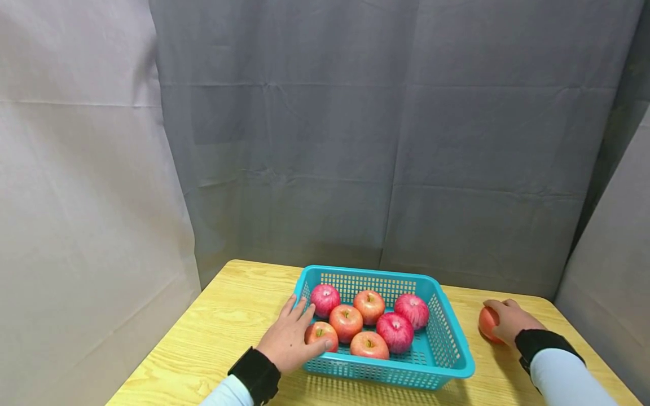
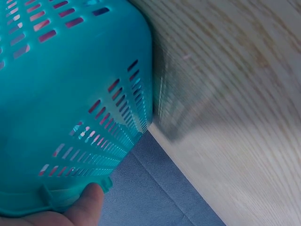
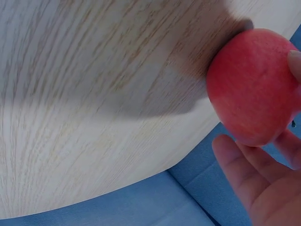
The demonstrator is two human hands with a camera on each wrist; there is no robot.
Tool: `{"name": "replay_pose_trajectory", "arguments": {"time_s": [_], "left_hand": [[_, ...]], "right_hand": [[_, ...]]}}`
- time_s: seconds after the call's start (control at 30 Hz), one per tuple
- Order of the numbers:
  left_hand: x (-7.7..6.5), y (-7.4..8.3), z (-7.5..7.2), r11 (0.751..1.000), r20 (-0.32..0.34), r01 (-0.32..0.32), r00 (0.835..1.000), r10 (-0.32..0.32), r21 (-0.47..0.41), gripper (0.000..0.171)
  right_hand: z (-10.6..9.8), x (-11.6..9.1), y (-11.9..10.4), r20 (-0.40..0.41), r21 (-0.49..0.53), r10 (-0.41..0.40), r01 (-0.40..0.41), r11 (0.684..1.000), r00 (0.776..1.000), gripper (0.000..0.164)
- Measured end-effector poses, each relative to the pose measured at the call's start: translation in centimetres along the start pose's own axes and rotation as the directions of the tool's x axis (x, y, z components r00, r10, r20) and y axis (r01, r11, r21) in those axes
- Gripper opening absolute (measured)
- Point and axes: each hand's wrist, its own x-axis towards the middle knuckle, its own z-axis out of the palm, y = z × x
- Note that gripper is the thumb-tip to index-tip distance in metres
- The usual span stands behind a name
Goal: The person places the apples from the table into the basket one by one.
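My left hand [image 1: 290, 339] lies over the near left corner of a turquoise plastic basket [image 1: 452, 369], fingers spread and fairly straight across its rim. In the left wrist view, a fingertip [image 2: 93, 194] touches the rim beside the slotted wall. Several apples sit inside the basket, some orange-red like the front one [image 1: 369, 345], others deep pink like this apple [image 1: 394, 332]. Off to the right of the basket, my right hand [image 1: 515, 321] holds a red apple [image 3: 254, 87] at the tabletop, thumb on one side and fingers on the other.
The yellow wood-grain table [image 1: 203, 338] has rounded corners at its far edge. Behind it hangs a grey cloth [image 1: 330, 141], with pale cloth [image 1: 76, 197] on the left side and another at the right.
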Motion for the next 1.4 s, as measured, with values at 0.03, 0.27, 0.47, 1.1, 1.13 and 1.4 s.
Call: {"name": "replay_pose_trajectory", "arguments": {"time_s": [0.03, 0.27, 0.47, 1.1, 1.13, 1.4], "left_hand": [[0.0, 0.0, 0.0, 1.000, 0.002, 0.003, 1.000, -0.003, -0.003, 0.091], [-0.1, 0.1, 0.0, 1.000, -0.004, -0.003, 1.000, 0.003, -0.001, 0.092], [0.0, 0.0, 0.0, 1.000, -0.006, 0.001, 1.000, -0.001, 0.006, 0.092], [0.1, 0.2, -0.2, 1.000, -0.011, -0.011, 1.000, 0.011, -0.004, 0.091], [0.1, 0.2, -0.3, 1.000, -0.013, -0.011, 1.000, 0.011, -0.008, 0.091], [0.0, 0.2, -0.1, 1.000, -0.029, -0.015, 0.999, 0.015, -0.025, 0.091]], "right_hand": [[0.0, 0.0, 0.0, 0.000, -0.002, 0.004, -0.004, 1.000, 1.000, 0.067], [-0.1, -0.2, 0.3, -0.009, -0.004, 0.010, -0.010, 1.000, 1.000, 0.065], [-0.2, -0.4, 0.6, -0.013, -0.002, 0.016, -0.016, 1.000, 1.000, 0.066], [-2.6, -2.7, -1.0, -0.115, 0.004, -0.099, 0.100, 0.995, 0.988, 0.068], [-2.9, -3.0, -1.3, -0.123, 0.003, -0.113, 0.114, 0.993, 0.986, 0.067], [-4.8, -5.5, -3.8, -0.193, -0.024, -0.226, 0.226, 0.974, 0.955, 0.060]]}}
